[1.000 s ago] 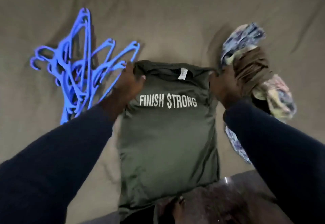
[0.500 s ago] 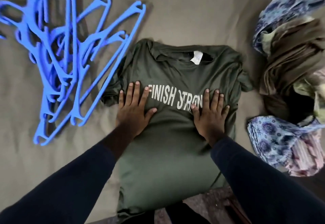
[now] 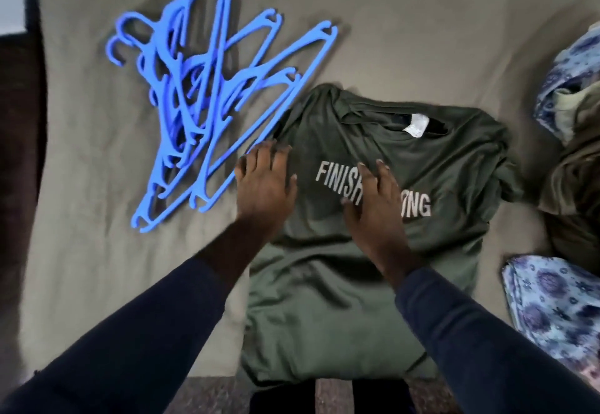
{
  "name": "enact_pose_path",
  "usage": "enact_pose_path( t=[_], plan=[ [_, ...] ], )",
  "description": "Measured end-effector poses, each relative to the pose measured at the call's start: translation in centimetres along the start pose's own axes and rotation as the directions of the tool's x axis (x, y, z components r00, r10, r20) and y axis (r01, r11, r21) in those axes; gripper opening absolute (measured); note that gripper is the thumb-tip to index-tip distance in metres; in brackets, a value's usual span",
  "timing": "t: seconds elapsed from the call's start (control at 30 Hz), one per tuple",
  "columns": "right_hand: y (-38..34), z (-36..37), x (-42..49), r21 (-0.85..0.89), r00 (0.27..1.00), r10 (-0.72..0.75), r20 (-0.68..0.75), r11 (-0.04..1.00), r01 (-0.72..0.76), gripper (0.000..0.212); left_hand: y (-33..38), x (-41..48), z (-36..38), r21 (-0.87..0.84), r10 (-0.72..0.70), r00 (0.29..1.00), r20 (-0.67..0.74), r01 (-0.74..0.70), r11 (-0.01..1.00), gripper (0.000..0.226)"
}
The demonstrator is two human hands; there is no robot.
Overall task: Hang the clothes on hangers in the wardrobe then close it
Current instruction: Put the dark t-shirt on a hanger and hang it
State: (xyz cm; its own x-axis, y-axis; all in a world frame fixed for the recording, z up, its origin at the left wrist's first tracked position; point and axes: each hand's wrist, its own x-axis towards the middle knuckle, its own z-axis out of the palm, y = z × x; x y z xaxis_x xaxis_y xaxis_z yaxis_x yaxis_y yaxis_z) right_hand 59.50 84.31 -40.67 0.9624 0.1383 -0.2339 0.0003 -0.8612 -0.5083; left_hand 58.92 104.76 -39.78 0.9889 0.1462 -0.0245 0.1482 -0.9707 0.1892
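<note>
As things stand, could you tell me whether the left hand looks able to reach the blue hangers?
Probably yes. The left hand rests flat on the shirt, holding nothing, and the hangers lie just beside its fingers on the sheet, with nothing between.

Green T-shirt flat on bed — blue hangers heaped beside

The left arm comes in from the lower left and the right arm from the lower right, both in dark navy sleeves that end just short of the wrists. The left hand lies palm down, fingers straight and a little spread, thumb out to the right; its fingertips are blurred. The right hand, near it, is also palm down, fingers straight, pointing away.
</note>
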Motion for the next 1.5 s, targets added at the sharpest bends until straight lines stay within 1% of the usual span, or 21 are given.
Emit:
enact_pose_path(
  t=[0.1, 0.17, 0.23, 0.3, 0.37, 0.43, 0.5, 0.6, 0.67, 0.73, 0.77, 0.8, 0.87, 0.9, 0.97, 1.03, 1.07, 1.17, 1.27, 1.4, 1.5],
  plan=[
    [-1.0, 1.2, 0.8, -0.040, 0.988, -0.076, 0.136, 0.996, 0.082, 0.072, -1.5, 0.4, -0.6, 0.065, -0.191, 0.981, 0.012, 0.190, 0.980, 0.051],
    [-0.9, 1.8, 1.0, -0.139, 0.966, -0.068, 0.250, 0.985, 0.105, 0.078, -2.5, 0.3, -0.8, 0.078, -0.266, 0.963, 0.033, 0.263, 0.962, 0.045],
    [-0.8, 2.1, 1.1, -0.231, 0.950, -0.058, 0.307, 0.964, 0.133, 0.082, -3.4, 0.2, -1.0, 0.053, -0.291, 0.951, 0.101, 0.287, 0.957, 0.037],
    [-0.9, 2.0, 1.2, -0.257, 0.941, -0.049, 0.336, 0.956, 0.141, 0.083, -4.1, 0.2, -1.1, 0.040, -0.314, 0.936, 0.158, 0.311, 0.950, 0.031],
    [-1.0, 1.8, 1.5, -0.260, 0.932, -0.038, 0.360, 0.955, 0.139, 0.083, -4.6, 0.4, -1.2, 0.010, -0.357, 0.917, 0.176, 0.361, 0.933, 0.027],
    [-1.2, 1.5, 1.6, -0.255, 0.925, -0.035, 0.379, 0.957, 0.140, 0.084, -4.9, 0.5, -1.4, -0.038, -0.374, 0.915, 0.153, 0.384, 0.923, 0.024],
    [-1.2, 1.1, 1.6, -0.247, 0.917, -0.034, 0.397, 0.958, 0.143, 0.086, -4.8, 0.4, -1.7, -0.094, -0.368, 0.926, 0.087, 0.375, 0.922, 0.019],
    [-1.3, 0.5, 2.0, -0.184, 0.895, -0.025, 0.445, 0.976, 0.119, 0.089, -4.3, 0.4, -2.0, -0.235, -0.342, 0.940, -0.008, 0.331, 0.914, 0.018],
    [-1.3, -0.3, 2.6, -0.032, 0.902, -0.029, 0.430, 0.998, 0.047, 0.079, -3.3, 0.3, -2.0, -0.315, -0.336, 0.941, -0.030, 0.310, 0.897, 0.022],
    [-1.2, -1.6, 3.2, 0.176, 0.927, -0.026, 0.375, 0.983, -0.043, 0.063, -1.8, 0.1, -1.8, -0.353, -0.290, 0.956, -0.051, 0.255, 0.900, 0.026],
    [-1.2, -2.4, 3.4, 0.299, 0.939, 0.002, 0.345, 0.948, -0.112, 0.056, -0.9, 0.0, -1.7, -0.364, -0.255, 0.965, -0.059, 0.217, 0.906, 0.027],
    [-1.3, -3.4, 3.5, 0.437, 0.945, 0.053, 0.323, 0.877, -0.199, 0.050, 0.2, 0.0, -1.5, -0.378, -0.212, 0.975, -0.061, 0.174, 0.909, 0.030],
    [-1.6, -4.9, 3.5, 0.675, 0.936, 0.150, 0.318, 0.658, -0.335, 0.044, 2.1, 0.1, -1.0, -0.397, -0.125, 0.990, -0.068, 0.088, 0.914, 0.037],
    [-1.4, -5.5, 3.6, 0.745, 0.930, 0.190, 0.314, 0.557, -0.366, 0.041, 3.0, 0.2, -0.7, -0.392, -0.080, 0.994, -0.071, 0.046, 0.919, 0.036],
    [-1.0, -6.4, 3.9, 0.832, 0.919, 0.256, 0.298, 0.402, -0.382, 0.033, 4.8, 0.3, -0.2, -0.391, 0.023, 0.997, -0.069, -0.048, 0.919, 0.030],
    [-0.1, -7.2, 4.1, 0.879, 0.911, 0.289, 0.293, 0.294, -0.376, 0.019, 6.2, 0.0, 0.5, -0.401, 0.120, 0.991, -0.058, -0.133, 0.907, 0.028],
    [0.4, -7.5, 4.1, 0.898, 0.910, 0.304, 0.282, 0.252, -0.362, 0.014, 6.8, -0.2, 0.8, -0.398, 0.151, 0.988, -0.044, -0.156, 0.904, 0.029],
    [2.2, -8.0, 3.6, 0.936, 0.892, 0.370, 0.260, 0.132, -0.327, 0.016, 7.6, -0.8, 1.4, -0.368, 0.191, 0.982, -0.006, -0.180, 0.912, 0.028],
    [3.7, -7.5, 2.8, 0.921, 0.833, 0.437, 0.340, 0.025, -0.389, 0.016, 7.7, -1.6, 1.7, -0.318, 0.241, 0.969, 0.045, -0.215, 0.923, 0.029],
    [5.5, -5.3, 0.7, 0.834, 0.712, 0.500, 0.493, -0.038, -0.551, 0.017, 6.5, -3.4, 2.8, -0.316, 0.330, 0.936, 0.124, -0.278, 0.907, 0.035],
    [6.1, -3.9, -1.1, 0.815, 0.694, 0.485, 0.532, -0.069, -0.576, 0.013, 5.5, -4.5, 3.2, -0.311, 0.350, 0.926, 0.138, -0.295, 0.904, 0.039]
  ],
)
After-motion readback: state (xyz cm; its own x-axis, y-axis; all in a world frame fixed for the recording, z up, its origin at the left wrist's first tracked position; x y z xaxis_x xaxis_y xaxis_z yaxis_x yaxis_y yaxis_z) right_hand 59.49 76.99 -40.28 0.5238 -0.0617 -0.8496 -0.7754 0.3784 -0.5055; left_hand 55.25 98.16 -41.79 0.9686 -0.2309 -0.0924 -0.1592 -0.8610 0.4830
